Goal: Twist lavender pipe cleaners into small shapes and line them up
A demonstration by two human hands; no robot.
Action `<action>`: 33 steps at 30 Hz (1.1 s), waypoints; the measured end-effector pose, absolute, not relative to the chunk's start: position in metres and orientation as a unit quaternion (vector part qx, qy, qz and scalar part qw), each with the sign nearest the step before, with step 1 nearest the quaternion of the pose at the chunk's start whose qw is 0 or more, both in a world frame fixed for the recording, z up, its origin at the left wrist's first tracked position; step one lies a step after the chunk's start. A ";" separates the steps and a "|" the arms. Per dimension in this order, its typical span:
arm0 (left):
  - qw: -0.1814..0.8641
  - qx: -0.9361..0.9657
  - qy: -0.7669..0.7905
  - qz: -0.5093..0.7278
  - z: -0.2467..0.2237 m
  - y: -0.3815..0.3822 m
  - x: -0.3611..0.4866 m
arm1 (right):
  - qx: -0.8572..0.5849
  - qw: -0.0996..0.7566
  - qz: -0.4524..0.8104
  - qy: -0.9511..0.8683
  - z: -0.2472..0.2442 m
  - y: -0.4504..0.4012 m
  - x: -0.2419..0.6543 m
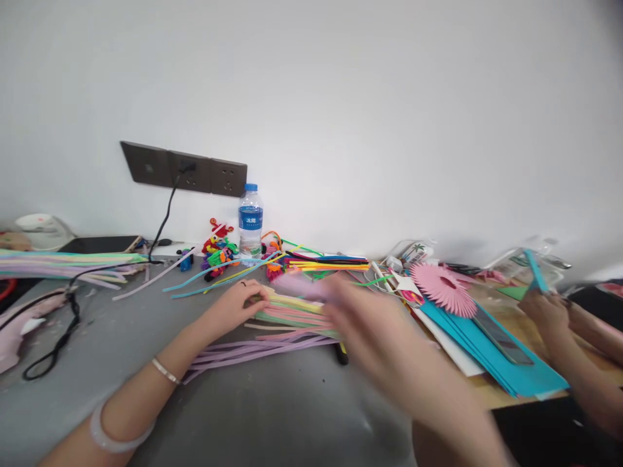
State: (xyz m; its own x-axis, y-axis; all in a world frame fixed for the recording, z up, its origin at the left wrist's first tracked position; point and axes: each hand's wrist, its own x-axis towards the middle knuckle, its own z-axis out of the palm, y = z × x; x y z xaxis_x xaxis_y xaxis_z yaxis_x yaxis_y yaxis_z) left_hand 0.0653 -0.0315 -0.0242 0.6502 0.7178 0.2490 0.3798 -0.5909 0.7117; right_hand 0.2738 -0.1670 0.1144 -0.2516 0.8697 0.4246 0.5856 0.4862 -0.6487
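Observation:
My left hand [246,301] rests on the grey table with its fingers curled at the left end of a pile of pastel pipe cleaners [292,314], in yellow, green and pink. My right hand [365,324] is smeared by motion above the right end of that pile. Lilac pipe cleaners [304,287], also blurred, stick out leftward from its closed fingers. More lilac pipe cleaners [263,350] lie loose in front of the pile. A black and yellow tool end [341,353] shows partly beneath my right hand.
Behind stand a water bottle [250,224] and colourful pipe-cleaner figures [217,250]. Blue pipe cleaners [219,269] lie nearby. At left are a pink glue gun [29,324] and a black cord [73,311]. Rightward lie blue sheets [516,370] and another person's hands [548,311].

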 end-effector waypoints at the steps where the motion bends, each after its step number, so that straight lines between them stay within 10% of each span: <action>1: 0.325 0.852 0.313 0.265 -0.023 -0.031 0.063 | -0.436 0.303 0.156 -0.833 0.098 -0.162 0.255; 5: 0.382 0.835 0.303 0.253 -0.015 -0.030 0.053 | -0.307 0.117 0.023 -0.944 0.018 -0.151 0.203; 10: 0.438 0.799 0.320 0.260 -0.009 -0.032 0.046 | -0.346 0.133 -0.060 -0.927 -0.032 -0.144 0.191; 23: 0.491 0.781 0.295 0.249 -0.014 -0.032 0.040 | -0.393 0.268 0.030 -0.879 -0.016 -0.115 0.221; 33: 0.464 0.740 0.340 0.348 -0.007 -0.028 0.040 | -0.557 0.146 0.109 -0.810 0.003 -0.078 0.283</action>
